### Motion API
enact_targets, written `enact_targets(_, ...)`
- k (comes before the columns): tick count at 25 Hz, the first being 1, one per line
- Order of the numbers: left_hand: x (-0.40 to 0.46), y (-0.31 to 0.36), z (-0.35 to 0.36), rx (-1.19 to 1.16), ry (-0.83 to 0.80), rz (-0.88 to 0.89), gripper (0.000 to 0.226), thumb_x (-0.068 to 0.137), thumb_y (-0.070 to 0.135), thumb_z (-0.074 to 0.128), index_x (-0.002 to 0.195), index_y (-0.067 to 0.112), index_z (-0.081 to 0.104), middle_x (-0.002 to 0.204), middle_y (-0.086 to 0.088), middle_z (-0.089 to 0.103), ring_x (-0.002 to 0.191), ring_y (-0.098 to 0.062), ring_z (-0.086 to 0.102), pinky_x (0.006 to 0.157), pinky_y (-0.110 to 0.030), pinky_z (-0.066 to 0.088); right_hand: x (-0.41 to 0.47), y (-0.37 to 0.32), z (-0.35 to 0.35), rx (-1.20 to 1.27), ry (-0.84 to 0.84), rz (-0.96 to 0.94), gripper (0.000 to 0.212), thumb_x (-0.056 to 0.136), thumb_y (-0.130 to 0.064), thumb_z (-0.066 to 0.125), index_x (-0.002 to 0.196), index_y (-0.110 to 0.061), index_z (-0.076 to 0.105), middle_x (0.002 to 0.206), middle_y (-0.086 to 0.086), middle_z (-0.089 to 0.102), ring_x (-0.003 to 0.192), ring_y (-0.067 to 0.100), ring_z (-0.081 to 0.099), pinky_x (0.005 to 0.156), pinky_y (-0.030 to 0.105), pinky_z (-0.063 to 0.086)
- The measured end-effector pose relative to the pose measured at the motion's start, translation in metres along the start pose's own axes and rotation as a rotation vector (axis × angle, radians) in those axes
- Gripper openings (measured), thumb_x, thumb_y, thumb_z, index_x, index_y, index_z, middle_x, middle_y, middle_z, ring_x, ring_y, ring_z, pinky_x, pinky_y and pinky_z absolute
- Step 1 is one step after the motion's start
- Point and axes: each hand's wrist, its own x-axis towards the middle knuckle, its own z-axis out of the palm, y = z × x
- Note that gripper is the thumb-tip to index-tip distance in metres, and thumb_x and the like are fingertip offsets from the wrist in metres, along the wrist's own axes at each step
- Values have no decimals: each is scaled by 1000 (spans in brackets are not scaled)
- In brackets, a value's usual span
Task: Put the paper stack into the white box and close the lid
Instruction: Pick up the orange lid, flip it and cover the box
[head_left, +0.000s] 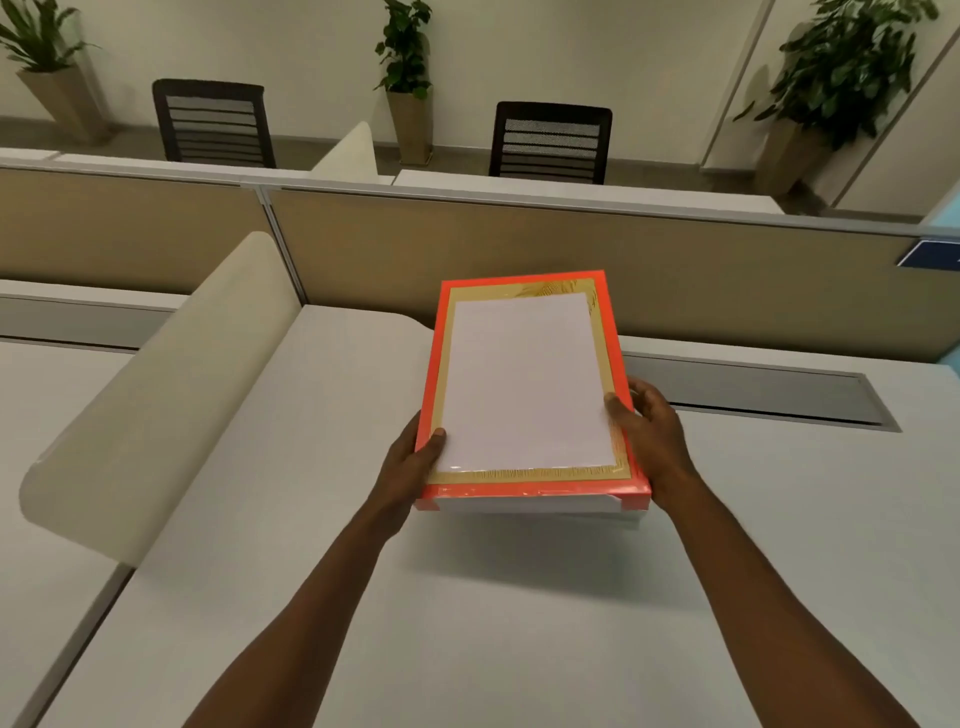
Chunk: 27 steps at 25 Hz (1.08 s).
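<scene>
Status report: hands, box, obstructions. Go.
Left hand and right hand grip the box by its sides. Box held above the desk, lid on. Nothing in the way.

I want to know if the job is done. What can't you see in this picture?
Head view, hidden or unclear:
- Inside the box: its orange-edged top covers it, so whether a paper stack is inside cannot be told.
- Left hand fingers: tucked under the box; only the thumb shows.
- Right hand palm: pressed against the box's side.
- Blue sign: cut off by the right edge, unreadable.
- Desk under the box: covered.
</scene>
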Motion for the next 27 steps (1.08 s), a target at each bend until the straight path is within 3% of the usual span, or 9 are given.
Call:
enact_targets(3,0,-24,12,89,-11,-7,53,102,40,54,153,29,41,145,5,57,130,-19,57,112,-43,46,-5,38,-3,-166,-57,23,59,97,-34,61,151,-36,36,144,-1,54,124,26,58,105,47,49)
enact_targets(5,-2,-39,19,127,-25,-31,58,102,44,52,155,31,35,150,5,52,134,-20,53,113,-41,44,-9,56,-5,-271,-58,50,63,100,-37,55,155,-38,25,151,1,47,131,30,52,109,49,43)
enact_targets(9,-2,-51,31,170,-28,-39,60,102,45,50,157,33,29,149,10,47,134,-18,50,104,-30,44,-16,77,-7,-391,-20,54,65,102,-38,51,157,-32,18,153,8,45,131,36,51,108,48,43)
enact_targets(15,8,-45,46,233,-20,-39,60,102,46,50,157,35,28,147,10,49,129,-15,50,110,-38,43,-11,92,-20,-333,40,37,63,101,-36,52,157,-32,21,156,5,42,137,34,47,110,46,39)
enact_targets(19,8,-47,54,250,13,-31,58,103,43,49,157,34,29,144,10,50,131,-18,51,107,-37,43,-2,95,-23,-299,16,54,64,101,-38,52,157,-34,20,159,2,38,140,33,43,112,47,38)
enact_targets(27,5,-52,58,341,34,1,64,101,48,49,158,31,25,152,1,49,131,-26,56,107,-43,50,-13,112,-29,-434,71,-21,69,100,-39,51,158,-31,16,149,10,49,123,37,57,100,48,48)
